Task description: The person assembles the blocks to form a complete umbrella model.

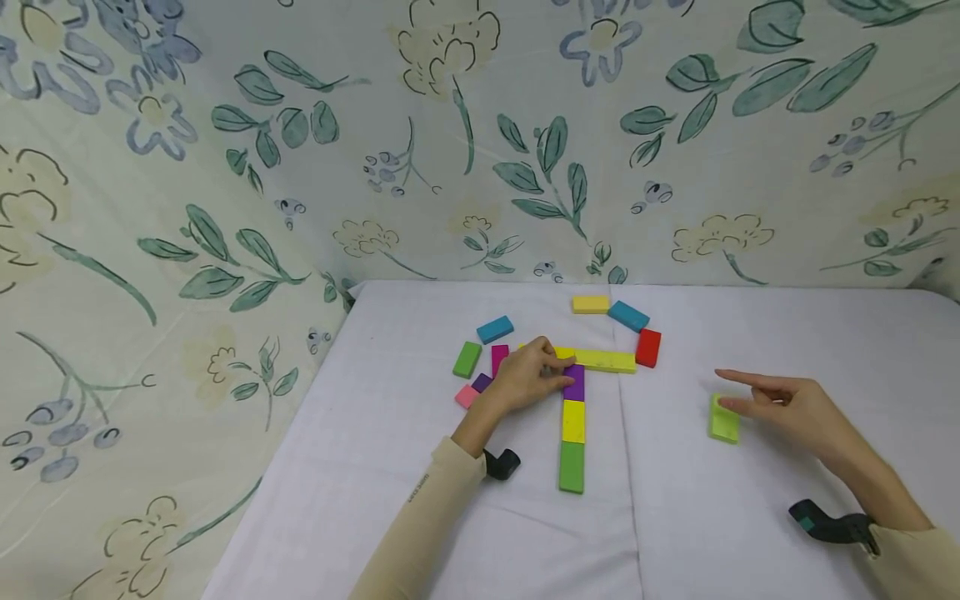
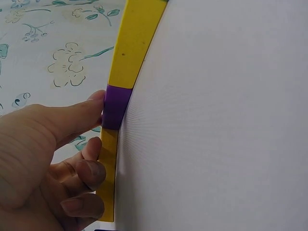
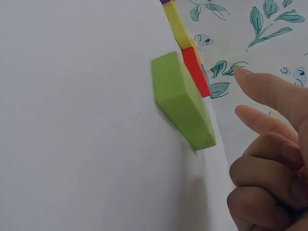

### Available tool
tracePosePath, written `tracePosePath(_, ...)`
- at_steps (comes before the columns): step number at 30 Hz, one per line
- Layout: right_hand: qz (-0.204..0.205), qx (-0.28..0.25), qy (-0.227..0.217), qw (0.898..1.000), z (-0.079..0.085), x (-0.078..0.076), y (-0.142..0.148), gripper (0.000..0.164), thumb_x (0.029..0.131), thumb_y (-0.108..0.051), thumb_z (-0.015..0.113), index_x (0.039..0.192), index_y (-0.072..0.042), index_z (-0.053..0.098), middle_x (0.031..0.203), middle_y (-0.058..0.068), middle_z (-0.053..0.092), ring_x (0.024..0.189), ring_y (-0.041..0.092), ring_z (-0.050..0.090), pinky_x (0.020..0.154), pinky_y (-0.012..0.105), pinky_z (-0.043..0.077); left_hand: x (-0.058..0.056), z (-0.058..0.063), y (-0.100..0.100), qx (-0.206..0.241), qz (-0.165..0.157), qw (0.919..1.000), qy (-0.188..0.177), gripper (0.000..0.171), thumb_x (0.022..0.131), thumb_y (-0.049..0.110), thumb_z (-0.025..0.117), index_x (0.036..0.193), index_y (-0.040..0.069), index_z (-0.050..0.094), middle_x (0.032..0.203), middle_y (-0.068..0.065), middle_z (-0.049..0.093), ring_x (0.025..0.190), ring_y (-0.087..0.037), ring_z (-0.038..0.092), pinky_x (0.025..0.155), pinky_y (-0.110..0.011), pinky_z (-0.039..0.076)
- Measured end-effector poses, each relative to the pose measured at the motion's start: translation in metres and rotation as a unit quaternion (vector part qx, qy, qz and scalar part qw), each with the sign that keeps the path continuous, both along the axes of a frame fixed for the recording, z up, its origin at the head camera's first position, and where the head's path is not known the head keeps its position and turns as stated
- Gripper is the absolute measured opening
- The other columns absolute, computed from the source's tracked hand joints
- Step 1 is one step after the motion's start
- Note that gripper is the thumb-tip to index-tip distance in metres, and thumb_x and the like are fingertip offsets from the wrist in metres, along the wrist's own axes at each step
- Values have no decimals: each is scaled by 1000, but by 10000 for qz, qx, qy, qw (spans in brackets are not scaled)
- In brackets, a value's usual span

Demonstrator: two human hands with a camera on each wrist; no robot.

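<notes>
My left hand is at the spot where a purple block meets a row of yellow blocks. In the left wrist view its thumb lies against the purple block's side, while the bent fingers rest by the yellow row. Below the purple block, a yellow block and a green block continue in line. My right hand hovers by a light green block, its thumb overlapping that block in the head view. The right wrist view shows thumb and index finger spread apart, holding nothing.
To the left of the row lie a blue block, a green block and several pink and purple ones. Behind and right are a pale yellow block, another blue block and a red block. White cloth covers the table.
</notes>
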State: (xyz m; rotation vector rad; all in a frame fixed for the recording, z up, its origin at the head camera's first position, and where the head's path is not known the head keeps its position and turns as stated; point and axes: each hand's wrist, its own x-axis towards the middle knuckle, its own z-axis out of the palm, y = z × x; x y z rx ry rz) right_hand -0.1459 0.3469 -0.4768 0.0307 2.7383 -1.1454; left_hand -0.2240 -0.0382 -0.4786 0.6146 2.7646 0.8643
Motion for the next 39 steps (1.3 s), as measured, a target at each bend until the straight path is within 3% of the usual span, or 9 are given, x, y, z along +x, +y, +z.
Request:
tracePosePath(8,341,-107,148,9993,-8,19,5,66,88,-38,84,142,-7,62,71,-7,35,68,10,36,66,26,27,-2,-2,0,24,-77,9999,65,40,93,37,78,130,26,72,101,5,52,85,-9,48,66,-16,37)
tracePosePath(15,523,61,85,9986,-11,13,4,67,87,-38,84,143,-9,61,71,-5,35,65,10,33,63,28,27,0,-2,-1,13,-73,9999,88,40,92,37,78,130,26,72,101,4,53,85,-9,48,66,-16,37)
tracePosePath(18,651,25,253,9976,-9,6,4,69,88,-35,84,146,-9,59,69,-6,34,63,10,31,59,31,27,0,-2,-1,18,-61,9999,87,40,92,37,78,130,26,72,101,4,53,85,-9,48,67,-16,37)
tracePosePath(24,116,524,556,9970,-7,-6,6,73,88,-42,82,145,-3,58,69,-4,39,63,8,32,54,32,24,-1,-2,-1,10,-69,9999,114,40,93,38,78,130,26,72,101,5,53,84,-9,48,66,-16,37)
tracePosePath(32,-557,890,407,9936,-3,-9,-8,73,89,-54,77,132,4,67,69,1,42,66,11,36,54,30,24,-1,-2,-1,25,-64,9999,101,40,92,38,78,130,26,72,100,5,53,84,-9,49,66,-16,37)
tracePosePath(39,-631,1058,544,9909,0,-11,-20,56,89,-40,79,122,5,71,71,3,40,69,17,38,55,29,25,-2,-1,-1,-28,-150,9998,156,40,92,37,78,130,26,72,99,4,54,82,-9,48,65,-16,36)
